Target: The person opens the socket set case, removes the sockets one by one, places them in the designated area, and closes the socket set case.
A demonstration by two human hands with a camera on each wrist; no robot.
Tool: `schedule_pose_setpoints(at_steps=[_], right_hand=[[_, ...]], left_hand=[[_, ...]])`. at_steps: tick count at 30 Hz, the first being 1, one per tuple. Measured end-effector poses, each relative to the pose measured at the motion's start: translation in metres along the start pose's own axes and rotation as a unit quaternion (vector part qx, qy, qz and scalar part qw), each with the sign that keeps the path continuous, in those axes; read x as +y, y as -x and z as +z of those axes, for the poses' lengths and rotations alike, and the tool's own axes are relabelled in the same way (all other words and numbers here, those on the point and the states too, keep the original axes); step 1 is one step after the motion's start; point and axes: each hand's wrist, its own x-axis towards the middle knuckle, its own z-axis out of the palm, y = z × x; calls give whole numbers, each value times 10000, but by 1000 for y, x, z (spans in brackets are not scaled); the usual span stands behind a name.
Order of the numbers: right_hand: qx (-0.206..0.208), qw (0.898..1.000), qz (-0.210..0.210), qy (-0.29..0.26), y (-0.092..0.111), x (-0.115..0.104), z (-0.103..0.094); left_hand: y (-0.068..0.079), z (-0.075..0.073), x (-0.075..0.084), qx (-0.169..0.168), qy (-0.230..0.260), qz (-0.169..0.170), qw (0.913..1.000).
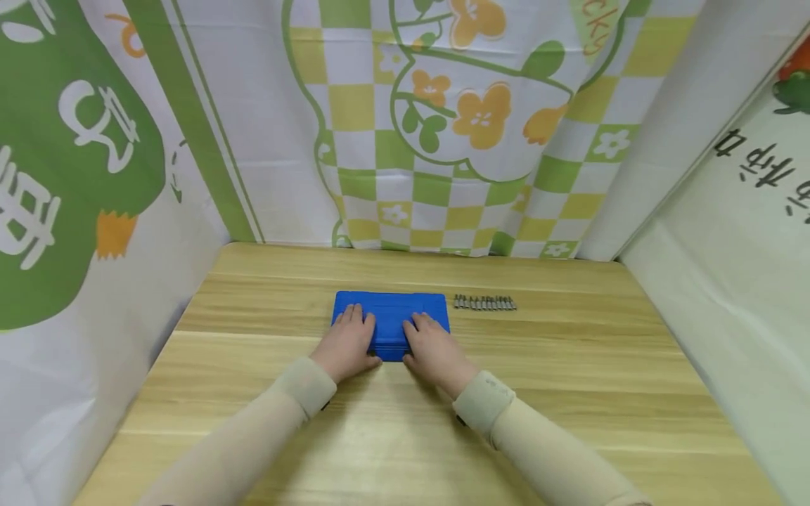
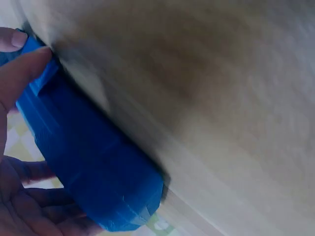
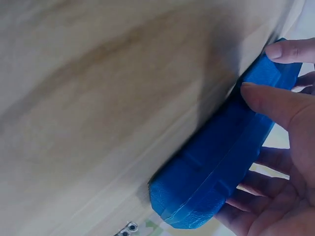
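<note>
A blue plastic case [image 1: 392,309] lies on the wooden table with its lid down. My left hand [image 1: 346,344] holds its left front part, fingers over the lid and thumb on the front face. On the right front part, my right hand [image 1: 436,351] has the same hold. In the left wrist view the left thumb [image 2: 24,73] presses near a raised front tab of the case [image 2: 98,152]. The right wrist view shows the right thumb [image 3: 275,103] on the front of the case [image 3: 211,162], with the other thumb close by.
A row of small metal bits [image 1: 484,303] lies just right of the case, their ends partly showing in the right wrist view [image 3: 129,228]. Printed cloth [image 1: 443,140] hangs behind the wooden table [image 1: 569,393], and white cloth lines both sides.
</note>
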Motion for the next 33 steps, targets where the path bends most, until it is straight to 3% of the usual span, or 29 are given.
schedule_pose_setpoints(at_steps=[8, 13, 19, 27, 33], right_hand=[[291, 9993, 10, 249, -1, -9, 5], [393, 9986, 78, 338, 0, -14, 7], [414, 9973, 228, 557, -1, -20, 6], [421, 9954, 156, 849, 5, -27, 18], [780, 9895, 141, 1209, 3, -23, 14]], left_hand=[[-4, 11, 2, 303, -352, 83, 9989], [-4, 7, 6, 244, -425, 124, 9987], [-1, 4, 11, 402, -784, 117, 9960], [9, 13, 14, 500, -729, 91, 9960], [3, 13, 13, 824, -779, 110, 9935]])
